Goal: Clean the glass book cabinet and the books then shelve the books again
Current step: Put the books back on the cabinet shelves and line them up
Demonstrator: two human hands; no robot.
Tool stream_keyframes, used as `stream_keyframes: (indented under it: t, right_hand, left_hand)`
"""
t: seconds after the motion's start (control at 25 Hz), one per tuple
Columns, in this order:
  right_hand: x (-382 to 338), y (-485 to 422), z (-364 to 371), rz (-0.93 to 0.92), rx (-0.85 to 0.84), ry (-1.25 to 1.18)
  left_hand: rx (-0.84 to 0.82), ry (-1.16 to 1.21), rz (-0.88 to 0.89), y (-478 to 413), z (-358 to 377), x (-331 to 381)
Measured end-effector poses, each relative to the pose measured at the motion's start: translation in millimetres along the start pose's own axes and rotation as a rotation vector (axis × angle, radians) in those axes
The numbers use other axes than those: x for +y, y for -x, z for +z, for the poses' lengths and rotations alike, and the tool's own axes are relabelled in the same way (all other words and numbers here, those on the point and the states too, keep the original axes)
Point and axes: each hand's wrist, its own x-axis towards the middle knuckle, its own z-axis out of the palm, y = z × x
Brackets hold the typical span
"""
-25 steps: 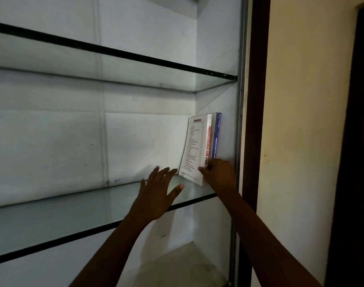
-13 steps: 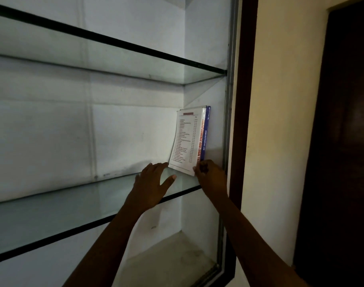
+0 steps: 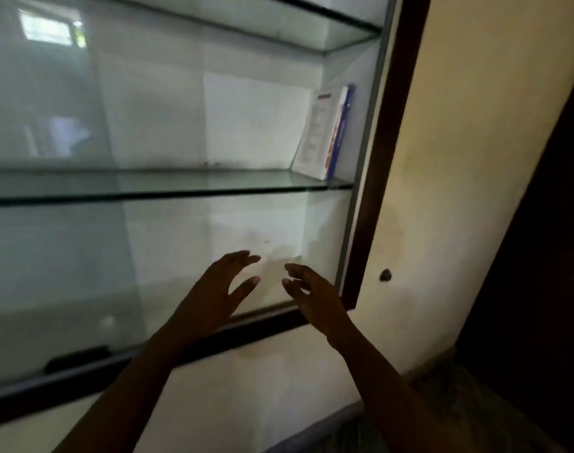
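Left hand (image 3: 214,289) and right hand (image 3: 315,295) withdrawn from the books (image 3: 325,132) and lowered below the glass shelf (image 3: 148,188).
Both hands are held apart, fingers loosely spread, nothing gripped. The books are stood at the shelf's right end, leaned against the cabinet (image 3: 390,125) side wall.

You can reach onto the glass shelf (image 3: 181,183) anywhere between the glass pane (image 3: 50,125), which closes off the left part of the opening, and the two books (image 3: 325,132) leaning against the right wall (image 3: 354,63), with the upper shelf (image 3: 246,22) capping the gap overhead.
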Motion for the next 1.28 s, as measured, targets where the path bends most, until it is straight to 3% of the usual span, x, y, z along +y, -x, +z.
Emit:
stream_keyframes:
  t: [0.28,0.4,0.56,0.68,0.88,1.08,1.28]
  right_hand:
    - [8.3,184.5,118.1,0.044,-0.522,-0.008]
    - [-24.2,239.4,169.6,-0.004,-0.716,-0.005]
    - [-95.9,311.4,256.0,-0.090,-0.914,-0.041]
    - [-147.5,363.6,326.4,-0.148,-1.012,-0.065]
    - [-254.6,458.0,450.9,-0.068,-1.124,-0.133]
    - [-330.2,492.9,547.5,-0.051,-1.114,-0.125]
    - [-381.0,474.4,640.7,-0.074,-1.044,-0.167]
  left_hand:
    - [0.136,-0.025,-0.815,320.7,-51.1,17.9]
    - [0.309,0.062,-1.018,440.6,-91.4,30.7]
    - [0.510,-0.025,-1.252,613.7,-149.6,9.0]
    - [0.575,-0.021,-1.318,663.5,-205.8,47.6]
    - [0.930,-0.016,-1.379,765.2,-313.8,56.7]
    - [0.914,0.058,-1.414,822.9,-407.6,29.6]
    - [0.886,0.046,-1.344,827.8,-488.9,-55.6]
